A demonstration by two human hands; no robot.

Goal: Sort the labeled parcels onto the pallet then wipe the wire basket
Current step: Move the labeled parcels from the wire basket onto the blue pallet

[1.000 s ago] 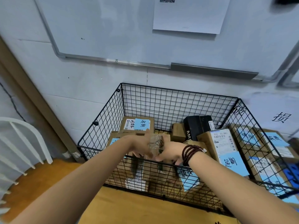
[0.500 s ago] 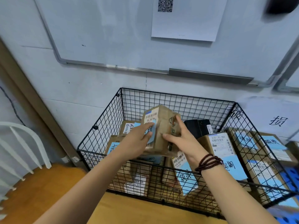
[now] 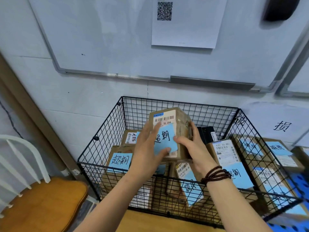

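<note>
A parcel [image 3: 180, 125] is held above the basket [image 3: 107, 131] by 2 hands, clear of the load below and nearer the back wall than the front rim. It is kept upright, with a barcode label at the top of its front face and a blue note [image 3: 164, 139] with handwritten characters under it. The left hand [image 3: 148, 153] is laid on the left edge, fingers stretched up along the side and thumb pressed on the foot of the note, so the edge is pinched. The right hand [image 3: 192, 148] is wrapped round the right side, thumb on the front face, fingers curled behind; a bead bracelet [image 3: 215, 175] is worn on that wrist.

Other parcels [image 3: 119, 160] with blue notes are piled in the basket, along with a black box [image 3: 206, 134]. More boxes [image 3: 275, 151] are stacked just right of the basket. A whiteboard [image 3: 117, 39] with a QR sheet [image 3: 185, 30] is fixed on the wall behind. A chair [image 3: 41, 203] is seen at the left.
</note>
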